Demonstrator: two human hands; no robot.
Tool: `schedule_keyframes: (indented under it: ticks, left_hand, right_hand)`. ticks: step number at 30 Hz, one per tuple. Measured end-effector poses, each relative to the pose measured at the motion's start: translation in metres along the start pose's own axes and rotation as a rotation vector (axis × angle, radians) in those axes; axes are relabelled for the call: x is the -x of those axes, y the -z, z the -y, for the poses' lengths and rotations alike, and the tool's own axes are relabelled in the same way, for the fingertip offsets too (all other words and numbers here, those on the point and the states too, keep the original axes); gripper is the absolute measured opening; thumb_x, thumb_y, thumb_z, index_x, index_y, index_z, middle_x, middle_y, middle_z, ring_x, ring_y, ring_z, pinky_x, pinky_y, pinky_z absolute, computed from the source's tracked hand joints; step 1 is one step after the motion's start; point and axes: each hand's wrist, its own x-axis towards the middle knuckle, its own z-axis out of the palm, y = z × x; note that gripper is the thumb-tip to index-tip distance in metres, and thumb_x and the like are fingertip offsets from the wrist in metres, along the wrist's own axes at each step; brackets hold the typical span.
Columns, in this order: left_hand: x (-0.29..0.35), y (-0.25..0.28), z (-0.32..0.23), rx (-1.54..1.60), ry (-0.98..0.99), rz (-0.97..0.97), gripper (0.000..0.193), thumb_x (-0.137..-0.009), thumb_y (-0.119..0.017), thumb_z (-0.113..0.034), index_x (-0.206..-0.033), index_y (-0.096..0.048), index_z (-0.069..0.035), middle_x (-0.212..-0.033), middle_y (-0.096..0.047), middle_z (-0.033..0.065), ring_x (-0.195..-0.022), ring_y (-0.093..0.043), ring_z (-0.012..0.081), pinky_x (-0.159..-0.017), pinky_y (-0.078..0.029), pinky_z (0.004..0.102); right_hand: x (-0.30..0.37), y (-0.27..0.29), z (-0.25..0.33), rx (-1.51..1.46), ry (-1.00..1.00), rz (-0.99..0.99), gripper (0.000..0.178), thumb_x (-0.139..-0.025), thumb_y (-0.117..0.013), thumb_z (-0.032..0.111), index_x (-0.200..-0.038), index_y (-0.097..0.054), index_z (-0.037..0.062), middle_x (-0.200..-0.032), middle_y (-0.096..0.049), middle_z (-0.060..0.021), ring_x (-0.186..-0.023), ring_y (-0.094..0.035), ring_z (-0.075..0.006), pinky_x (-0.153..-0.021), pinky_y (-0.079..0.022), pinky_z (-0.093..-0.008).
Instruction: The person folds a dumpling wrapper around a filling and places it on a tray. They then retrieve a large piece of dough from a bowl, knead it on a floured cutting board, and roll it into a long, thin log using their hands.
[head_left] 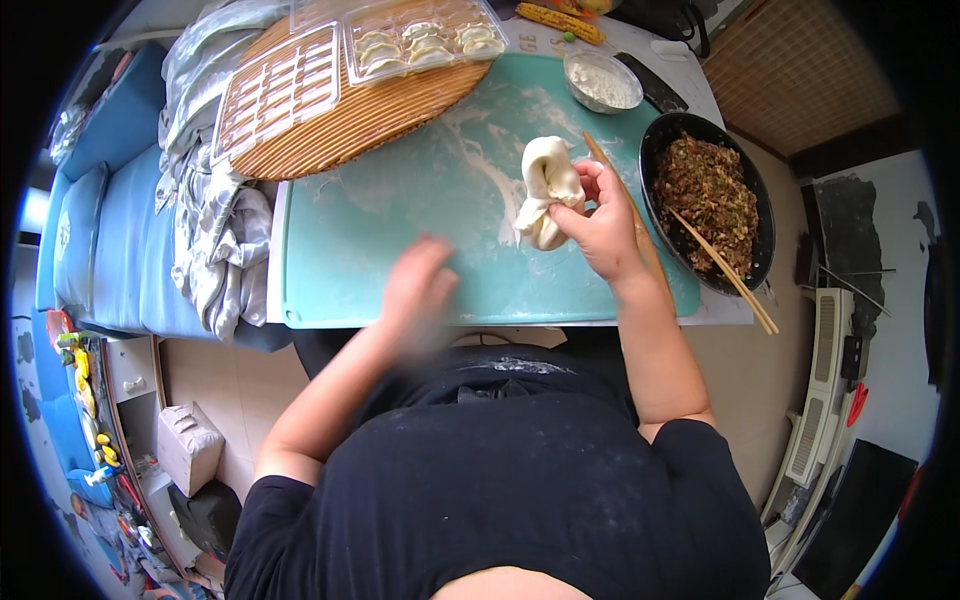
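My right hand [605, 225] pinches a folded, looped piece of white dough [549, 175] between thumb and fingers, held up over a floury turquoise mat [380, 240]. Motion smears my left hand [420, 290], which hovers above the mat's front edge, so its fingers cannot be made out. A slim wooden rolling pin [652, 255] lies slantwise on the mat, partly hidden by my right hand. Just right of it, a black pan [767, 215] holds a brown minced filling [705, 185]. A pair of chopsticks [738, 282] leans in the filling, the ends sticking out over the rim.
Behind the mat stands a clear bowl of flour [603, 82]. At the far left, a round slatted board [370, 140] carries a compartmented plastic tray [285, 95] and a clear box with dumplings [425, 45]. A corn cob [560, 22] lies at the back; crumpled grey cloth [215, 220] borders the table's left.
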Motion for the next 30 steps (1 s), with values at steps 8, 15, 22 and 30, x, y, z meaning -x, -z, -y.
schedule_keyframes:
  ticks: [8, 15, 22, 30]
  left_hand:
    - [-0.092, -0.067, -0.033, -0.186, -0.482, 0.567, 0.071, -0.09, -0.042, -0.049, -0.143, -0.021, -0.007, -0.151, -0.018, 0.0086, -0.139, -0.014, 0.0281, -0.113, -0.013, 0.0428]
    - [-0.192, -0.04, -0.001, 0.034, -0.153, 0.195, 0.051, -0.091, -0.051, -0.027, -0.136, -0.039, -0.008, -0.137, -0.043, 0.0147, -0.127, -0.039, 0.0312, -0.106, -0.031, 0.04]
    - [-0.116, -0.005, -0.059, 0.838, 0.484, 0.348, 0.03, -0.092, -0.052, -0.022, -0.11, -0.06, 0.001, -0.107, -0.063, 0.0115, -0.099, -0.059, 0.0176, -0.085, -0.047, 0.0303]
    - [-0.061, -0.042, -0.061, 0.044, 0.093, -0.119, 0.03, -0.074, -0.055, -0.012, -0.104, -0.056, -0.01, -0.093, -0.058, 0.0103, -0.085, -0.054, 0.03, -0.077, -0.042, 0.04]
  right_hand:
    - [0.03, 0.045, -0.026, -0.467, -0.054, -0.165, 0.044, -0.078, -0.061, -0.001, -0.117, -0.041, -0.0004, -0.108, -0.053, -0.0088, -0.099, -0.053, -0.0152, -0.089, -0.044, -0.0306]
    - [0.054, 0.036, -0.052, -0.669, -0.338, -0.097, 0.042, -0.081, -0.059, -0.001, -0.118, -0.039, 0.0018, -0.111, -0.051, -0.0099, -0.1, -0.054, -0.0174, -0.086, -0.049, -0.0321]
    - [0.036, -0.05, -0.072, -0.069, -0.068, 0.237, 0.044, -0.074, -0.063, 0.003, -0.115, -0.047, 0.0017, -0.114, -0.052, -0.0149, -0.107, -0.052, -0.0273, -0.091, -0.044, -0.0364]
    - [0.043, -0.072, -0.065, 0.033, 0.309, -0.069, 0.035, -0.082, -0.05, 0.011, -0.114, -0.045, -0.0024, -0.122, -0.042, -0.0271, -0.11, -0.045, -0.0386, -0.096, -0.036, -0.0434]
